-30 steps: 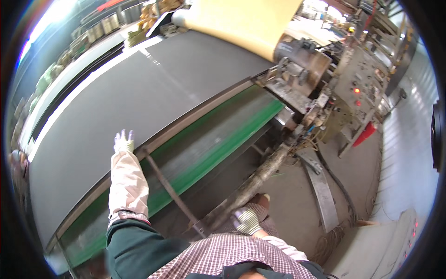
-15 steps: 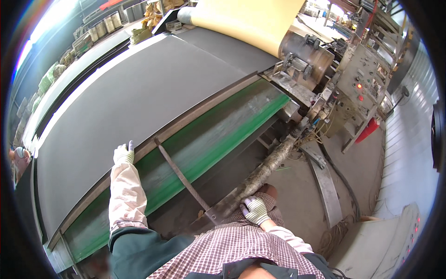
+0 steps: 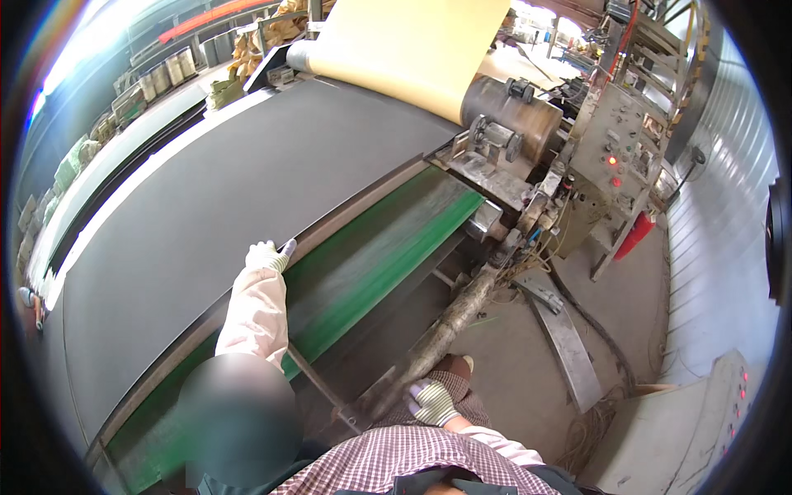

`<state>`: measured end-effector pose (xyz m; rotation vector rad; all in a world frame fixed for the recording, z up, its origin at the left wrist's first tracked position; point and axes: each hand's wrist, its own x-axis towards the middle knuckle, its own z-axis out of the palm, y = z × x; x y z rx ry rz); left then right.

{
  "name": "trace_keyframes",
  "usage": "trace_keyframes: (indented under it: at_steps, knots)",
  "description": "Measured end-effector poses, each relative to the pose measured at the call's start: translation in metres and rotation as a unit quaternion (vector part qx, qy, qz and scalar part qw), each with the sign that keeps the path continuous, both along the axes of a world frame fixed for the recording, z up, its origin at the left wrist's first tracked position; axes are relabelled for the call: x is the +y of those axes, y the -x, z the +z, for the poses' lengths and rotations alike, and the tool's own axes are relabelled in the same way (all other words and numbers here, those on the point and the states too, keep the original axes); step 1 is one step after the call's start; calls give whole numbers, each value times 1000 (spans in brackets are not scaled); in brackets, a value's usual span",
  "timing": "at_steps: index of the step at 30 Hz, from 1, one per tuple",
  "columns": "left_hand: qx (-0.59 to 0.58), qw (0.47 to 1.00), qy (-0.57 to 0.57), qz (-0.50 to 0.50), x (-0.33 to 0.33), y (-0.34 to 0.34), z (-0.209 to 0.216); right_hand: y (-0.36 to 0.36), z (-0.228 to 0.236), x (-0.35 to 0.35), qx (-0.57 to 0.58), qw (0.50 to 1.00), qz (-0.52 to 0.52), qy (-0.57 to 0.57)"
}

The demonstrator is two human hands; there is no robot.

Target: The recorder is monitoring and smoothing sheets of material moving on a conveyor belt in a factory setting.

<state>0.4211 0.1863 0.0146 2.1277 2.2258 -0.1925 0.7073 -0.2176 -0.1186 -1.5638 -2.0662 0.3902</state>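
Note:
My left hand (image 3: 270, 256), in a pale striped work glove, lies with fingers apart on the near edge of a wide dark grey sheet (image 3: 206, 194). The sheet runs flat over a long table and under a yellow sheet (image 3: 404, 49) at the far end. Below its edge is a wooden rail (image 3: 351, 210). My right hand (image 3: 433, 403), in a matching glove, rests low beside a worn, coated pipe (image 3: 462, 313) and against my checked apron (image 3: 388, 454). Its fingers are loosely bent and nothing shows in them.
A green-edged panel (image 3: 388, 239) slopes under the rail, with a metal bar (image 3: 318, 381) across it. Rollers (image 3: 516, 124) and a control panel (image 3: 619, 157) with red lights stand far right. A metal plank (image 3: 569, 355) and hoses lie on the floor. Another person's hand (image 3: 33, 305) shows far left.
My left hand has slid along the sheet's edge toward the rollers, past the metal bar. My right hand stays near the pipe. The whole view has shifted somewhat.

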Motion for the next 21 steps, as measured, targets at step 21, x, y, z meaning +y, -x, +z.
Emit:
trace_keyframes:
  at_steps: [21]
  knots:
    - [12,999,8,-32,-16,167,-54,-4,-20,1,-13,999,14,31]
